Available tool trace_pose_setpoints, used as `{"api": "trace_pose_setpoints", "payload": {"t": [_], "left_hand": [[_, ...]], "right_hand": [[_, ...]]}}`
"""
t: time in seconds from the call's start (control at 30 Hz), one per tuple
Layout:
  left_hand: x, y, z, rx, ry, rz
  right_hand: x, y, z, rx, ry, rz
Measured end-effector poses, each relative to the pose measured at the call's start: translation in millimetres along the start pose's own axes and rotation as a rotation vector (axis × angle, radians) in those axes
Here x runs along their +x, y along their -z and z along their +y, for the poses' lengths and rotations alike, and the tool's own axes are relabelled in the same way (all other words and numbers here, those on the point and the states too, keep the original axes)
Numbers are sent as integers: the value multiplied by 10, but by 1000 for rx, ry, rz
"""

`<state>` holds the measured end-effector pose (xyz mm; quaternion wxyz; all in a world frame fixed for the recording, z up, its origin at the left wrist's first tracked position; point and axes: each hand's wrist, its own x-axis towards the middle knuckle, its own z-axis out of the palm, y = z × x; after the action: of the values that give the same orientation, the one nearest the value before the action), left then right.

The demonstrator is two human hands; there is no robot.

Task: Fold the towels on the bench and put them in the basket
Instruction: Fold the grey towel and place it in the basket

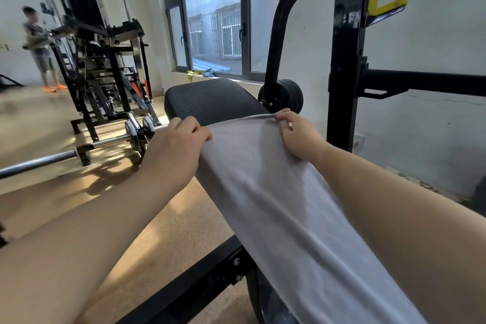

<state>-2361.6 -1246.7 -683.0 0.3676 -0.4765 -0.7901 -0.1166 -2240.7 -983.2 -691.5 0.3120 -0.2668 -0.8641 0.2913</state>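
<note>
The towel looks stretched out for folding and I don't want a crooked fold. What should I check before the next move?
1. Left hand grips the far left corner of the towel: ok.
2. Right hand pinches the far right corner: ok.
3. Far edge runs fairly straight between the two hands: ok.
4. Towel lies smooth along the bench: ok, with only soft lengthwise creases.
5. Near end of the towel is square and flat: cannot tell, because it runs out of the head view.
6. Basket is within reach for the folded towel: cannot tell, because it is not in view.
</note>
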Motion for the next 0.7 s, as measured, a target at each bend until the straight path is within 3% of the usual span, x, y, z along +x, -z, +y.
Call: {"api": "trace_pose_setpoints", "payload": {"t": [0.2,0.33,0.5,0.7], "left_hand": [[-18,-8,95,-27,100,-34],[-47,23,165,-26,132,-73],[-102,113,280,-86,165,-83],[-247,216,650,-161,100,-117]], "right_hand": [[81,-95,-171,10,-62,-204],[65,-99,-103,-73,-170,-204],[-141,24,-13,-219,-165,-154],[-643,356,143,-307,-214,-158]]}}
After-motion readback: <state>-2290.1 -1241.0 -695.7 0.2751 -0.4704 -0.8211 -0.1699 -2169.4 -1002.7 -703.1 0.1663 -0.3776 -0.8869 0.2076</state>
